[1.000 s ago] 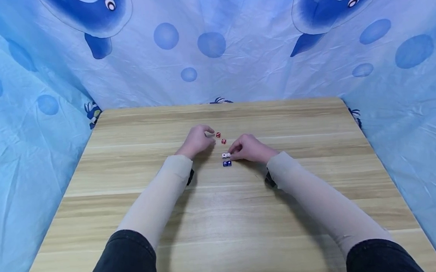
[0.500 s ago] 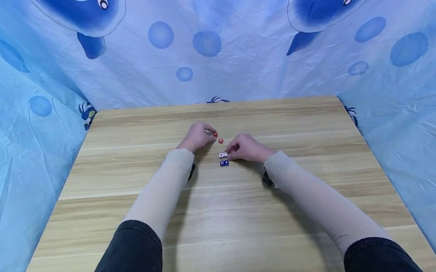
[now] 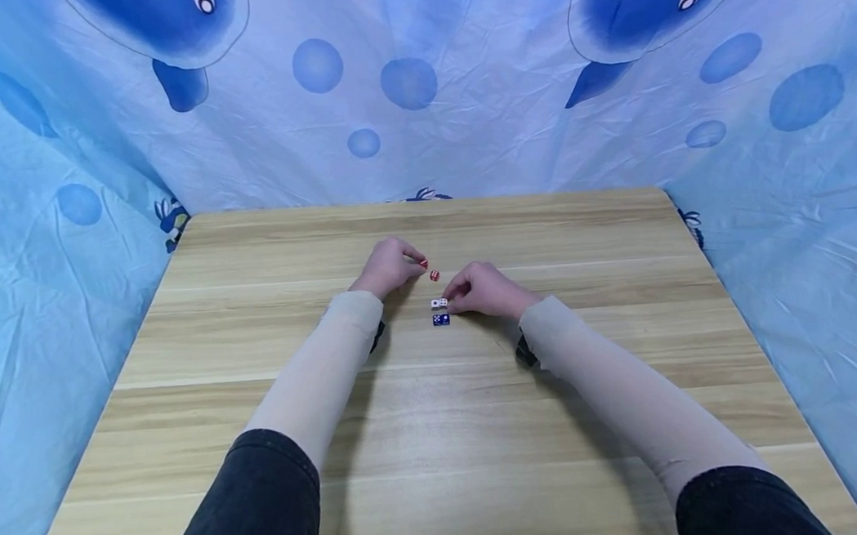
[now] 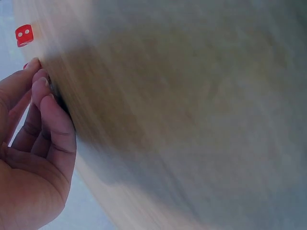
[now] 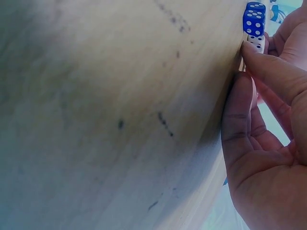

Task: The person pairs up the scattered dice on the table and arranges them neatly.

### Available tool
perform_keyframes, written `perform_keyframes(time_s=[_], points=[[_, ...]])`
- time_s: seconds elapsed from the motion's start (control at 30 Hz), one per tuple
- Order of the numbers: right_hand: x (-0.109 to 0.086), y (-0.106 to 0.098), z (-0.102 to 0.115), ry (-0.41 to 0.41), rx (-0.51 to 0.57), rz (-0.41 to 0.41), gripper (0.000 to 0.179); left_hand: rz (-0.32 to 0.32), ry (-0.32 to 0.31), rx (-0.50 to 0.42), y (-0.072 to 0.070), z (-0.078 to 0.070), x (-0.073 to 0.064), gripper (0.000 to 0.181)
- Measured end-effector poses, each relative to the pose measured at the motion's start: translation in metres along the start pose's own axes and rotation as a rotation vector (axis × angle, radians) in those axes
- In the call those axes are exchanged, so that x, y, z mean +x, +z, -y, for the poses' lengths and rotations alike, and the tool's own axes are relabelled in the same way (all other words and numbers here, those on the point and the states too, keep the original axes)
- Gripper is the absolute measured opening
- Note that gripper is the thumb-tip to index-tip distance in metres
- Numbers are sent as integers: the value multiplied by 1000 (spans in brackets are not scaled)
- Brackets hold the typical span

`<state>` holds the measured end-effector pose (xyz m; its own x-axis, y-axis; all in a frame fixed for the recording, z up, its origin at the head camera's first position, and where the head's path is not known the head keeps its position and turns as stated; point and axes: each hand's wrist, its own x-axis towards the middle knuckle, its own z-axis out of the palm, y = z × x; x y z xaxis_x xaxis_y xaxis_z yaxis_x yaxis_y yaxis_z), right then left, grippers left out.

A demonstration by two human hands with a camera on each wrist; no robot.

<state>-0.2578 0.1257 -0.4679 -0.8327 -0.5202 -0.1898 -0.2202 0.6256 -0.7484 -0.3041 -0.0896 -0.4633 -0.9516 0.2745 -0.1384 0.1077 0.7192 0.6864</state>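
Note:
My left hand [image 3: 390,266] pinches a small red die [image 3: 424,264] between thumb and index finger at the table's far middle. A second red die [image 3: 435,275] lies just nearer; the left wrist view shows a red die [image 4: 24,35] with two pips facing out, apart from the fingers. Two white dice [image 3: 439,303] sit side by side. My right hand [image 3: 489,290] holds the right one by thumb and finger, which partly hide a white die [image 5: 256,43] in the right wrist view. Close in front are two blue dice [image 3: 441,320], side by side and touching.
The dice and both hands are on a pale wood-grain table [image 3: 438,430]. A blue curtain [image 3: 494,132] with whales and bubbles hangs behind the table and along its sides. A dark wrist strap [image 3: 525,351] shows under the right sleeve.
My left hand has moved right to the far red die, and its fingertips have closed on it. The right hand stays at the white dice. The head view has shifted slightly.

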Motion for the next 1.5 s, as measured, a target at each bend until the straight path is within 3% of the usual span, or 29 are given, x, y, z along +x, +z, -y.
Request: perform_keyframes(time_s=[0.33, 0.63, 0.97, 1.33, 1.5], points=[[1, 1, 1, 1, 8, -3, 14, 5, -11, 12, 0, 4, -5, 18], [1, 2, -2, 9, 23, 0, 15, 7, 20, -15, -2, 8, -17, 16], [0, 2, -1, 4, 19, -3, 15, 61, 40, 9, 5, 1, -34, 18], [0, 1, -3, 9, 38, 5, 14, 84, 104, 75, 9, -5, -33, 18], [0, 1, -3, 5, 35, 0, 13, 79, 104, 87, 11, -8, -33, 17]])
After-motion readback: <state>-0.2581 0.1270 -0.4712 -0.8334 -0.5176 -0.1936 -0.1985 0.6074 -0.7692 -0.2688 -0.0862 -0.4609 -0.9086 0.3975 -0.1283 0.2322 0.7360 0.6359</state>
